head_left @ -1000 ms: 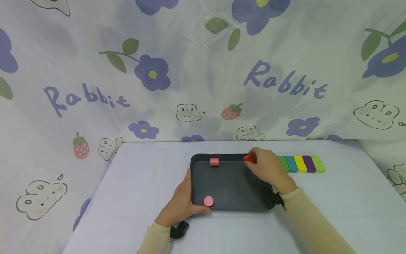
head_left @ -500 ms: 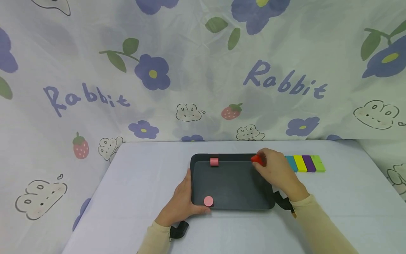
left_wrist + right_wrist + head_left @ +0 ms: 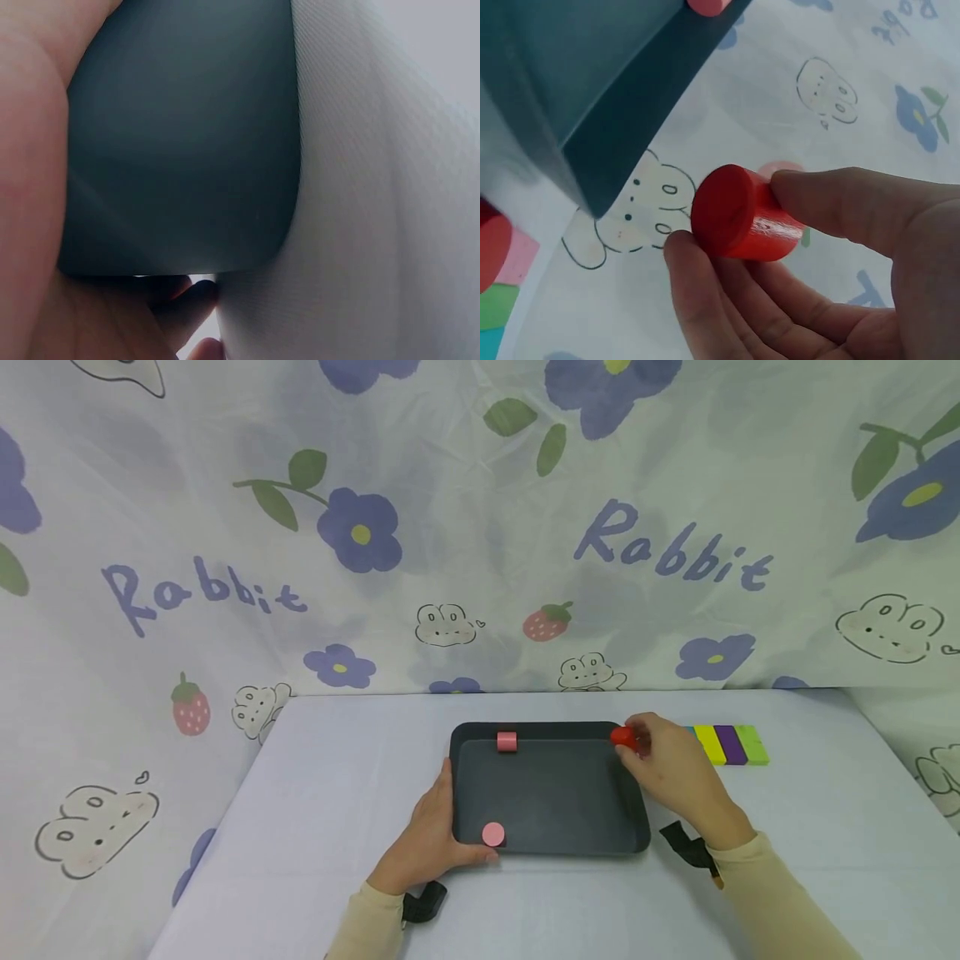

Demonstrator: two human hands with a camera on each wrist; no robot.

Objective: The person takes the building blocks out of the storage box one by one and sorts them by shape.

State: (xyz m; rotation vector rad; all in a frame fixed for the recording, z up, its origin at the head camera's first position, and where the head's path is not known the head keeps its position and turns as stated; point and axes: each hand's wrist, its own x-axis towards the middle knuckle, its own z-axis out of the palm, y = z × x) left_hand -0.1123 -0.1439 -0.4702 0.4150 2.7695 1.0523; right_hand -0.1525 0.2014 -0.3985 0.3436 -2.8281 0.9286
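Note:
A red cylinder block is pinched between the thumb and fingers of my right hand, at the back right corner of the dark grey tray. Its round end faces toward the tray's side in the right wrist view. My left hand wraps the tray's front left corner, thumb along the front edge and fingers against the left side. Inside the tray, one pink cylinder lies on its side at the back wall. Another pink cylinder shows its round face near the left thumb.
Right of the tray runs a row of coloured blocks, with yellow, purple and lime ones showing; my right hand covers the others. Another red round piece shows near the row. A printed cloth hangs behind the white table.
My right hand has moved rightward from above the tray's back edge to its back right corner, carrying the red cylinder and covering more of the block row. My left hand stays put.

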